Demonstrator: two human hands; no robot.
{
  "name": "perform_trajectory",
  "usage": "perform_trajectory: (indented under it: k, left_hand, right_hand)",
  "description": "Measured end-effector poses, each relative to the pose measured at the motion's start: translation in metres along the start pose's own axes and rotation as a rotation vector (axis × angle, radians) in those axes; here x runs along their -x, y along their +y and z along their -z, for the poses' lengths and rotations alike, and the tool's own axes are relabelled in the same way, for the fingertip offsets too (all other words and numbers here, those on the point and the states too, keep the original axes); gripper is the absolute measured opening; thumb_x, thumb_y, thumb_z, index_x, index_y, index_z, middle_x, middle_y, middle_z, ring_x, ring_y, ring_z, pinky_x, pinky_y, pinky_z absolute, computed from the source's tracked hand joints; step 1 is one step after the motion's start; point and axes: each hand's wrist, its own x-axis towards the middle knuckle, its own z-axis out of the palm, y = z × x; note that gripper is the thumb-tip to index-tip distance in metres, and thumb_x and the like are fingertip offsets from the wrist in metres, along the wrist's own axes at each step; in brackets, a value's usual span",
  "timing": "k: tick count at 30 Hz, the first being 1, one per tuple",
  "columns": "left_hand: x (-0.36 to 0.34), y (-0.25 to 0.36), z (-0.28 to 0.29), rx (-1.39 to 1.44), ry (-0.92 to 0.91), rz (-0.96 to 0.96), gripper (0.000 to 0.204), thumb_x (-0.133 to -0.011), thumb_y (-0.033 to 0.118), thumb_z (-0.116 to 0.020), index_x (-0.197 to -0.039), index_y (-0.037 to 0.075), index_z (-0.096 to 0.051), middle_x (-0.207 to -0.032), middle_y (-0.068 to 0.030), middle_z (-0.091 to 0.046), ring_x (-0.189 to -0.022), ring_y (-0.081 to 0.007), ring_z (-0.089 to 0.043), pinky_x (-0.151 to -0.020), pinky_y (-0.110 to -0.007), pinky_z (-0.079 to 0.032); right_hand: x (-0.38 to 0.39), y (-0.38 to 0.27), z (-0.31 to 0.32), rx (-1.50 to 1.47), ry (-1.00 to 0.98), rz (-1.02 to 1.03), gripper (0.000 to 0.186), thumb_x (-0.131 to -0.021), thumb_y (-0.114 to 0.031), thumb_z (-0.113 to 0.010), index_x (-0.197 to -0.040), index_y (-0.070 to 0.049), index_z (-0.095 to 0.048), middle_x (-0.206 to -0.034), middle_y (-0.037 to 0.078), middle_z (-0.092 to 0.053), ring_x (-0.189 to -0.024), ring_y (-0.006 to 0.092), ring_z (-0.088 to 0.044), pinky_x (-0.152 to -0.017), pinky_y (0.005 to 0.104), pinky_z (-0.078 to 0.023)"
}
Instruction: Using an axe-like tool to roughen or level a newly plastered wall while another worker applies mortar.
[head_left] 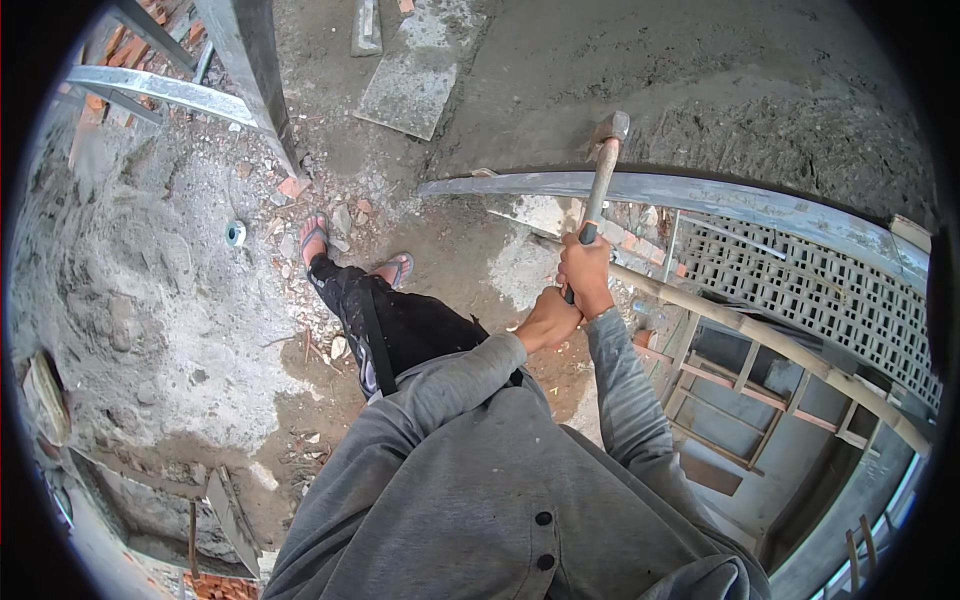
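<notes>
Both hands are wrapped around the handle of a sledgehammer (601, 185), which points away from me. My right hand (586, 272) grips it higher up, at the dark lower section of the handle. Just below, my left hand (550, 320) closes around the handle's end. The blocky, cement-stained head is at the far end, seen over the grey surface just beyond a long metal rail (660, 187); whether it touches anything I cannot tell. That grey cement-like surface (740, 90) looks damp and rough.
My sandalled feet stand on rubble-strewn ground (340, 225). At right lie a perforated block panel (800, 275), a bamboo pole (770, 335) and a wooden frame (740, 410) at a lower level. A flat board (415, 90) lies ahead; a metal post (245, 70) stands at far left.
</notes>
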Motion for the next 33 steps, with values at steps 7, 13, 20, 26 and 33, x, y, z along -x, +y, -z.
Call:
perform_trajectory:
  k: [7,13,20,26,33]
  left_hand:
    - [-0.005,0.013,0.022,-0.067,0.085,-0.677,0.024,-0.086,0.012,-0.063,-0.102,-0.006,-0.059,-0.079,-0.0098,-0.066,-0.072,-0.0191,-0.064,-0.063,-0.033,-0.05]
    - [0.051,0.005,0.051,0.245,0.099,-0.421,0.009,-0.084,0.003,-0.054,-0.075,0.001,-0.053,-0.064,-0.0054,-0.057,-0.057,-0.0169,-0.057,-0.051,-0.032,-0.044]
    - [0.061,0.015,0.148,0.466,0.212,0.044,0.021,-0.083,0.009,-0.05,-0.065,0.013,-0.04,-0.057,0.0027,-0.041,-0.047,-0.0083,-0.041,-0.043,-0.024,-0.037]
    - [0.047,-0.035,0.233,0.763,0.246,0.589,0.026,-0.081,0.011,-0.051,-0.06,0.014,-0.036,-0.056,0.0021,-0.041,-0.047,-0.0096,-0.042,-0.038,-0.02,-0.035]
    - [0.043,-0.03,0.301,0.899,0.292,0.661,0.025,-0.078,0.008,-0.055,-0.059,0.011,-0.04,-0.059,-0.0014,-0.045,-0.053,-0.0122,-0.048,-0.049,-0.024,-0.043]
  right_hand:
    - [0.022,-0.054,-0.036,0.196,-0.183,0.5,0.026,-0.088,-0.014,-0.064,-0.072,-0.002,-0.049,-0.06,-0.002,-0.045,-0.059,0.0067,-0.039,-0.054,0.0272,-0.036]
    - [0.045,-0.058,-0.042,0.101,-0.47,0.443,0.027,-0.095,-0.027,-0.06,-0.085,-0.003,-0.053,-0.067,-0.001,-0.049,-0.062,0.0066,-0.048,-0.056,0.024,-0.04]
    - [-0.014,0.141,-0.006,0.4,-0.168,0.272,0.035,-0.084,-0.031,-0.065,-0.096,0.002,-0.059,-0.085,0.02,-0.066,-0.084,0.0338,-0.065,-0.074,0.04,-0.05]
    - [0.006,0.442,-0.061,0.631,-0.296,-0.055,0.042,-0.079,-0.034,-0.057,-0.095,0.005,-0.065,-0.091,0.028,-0.065,-0.095,0.0433,-0.063,-0.086,0.0487,-0.048]
    - [0.07,0.508,-0.166,0.308,-0.314,-0.297,0.042,-0.08,-0.033,-0.059,-0.092,0.007,-0.065,-0.095,0.029,-0.065,-0.094,0.0429,-0.064,-0.083,0.048,-0.05]
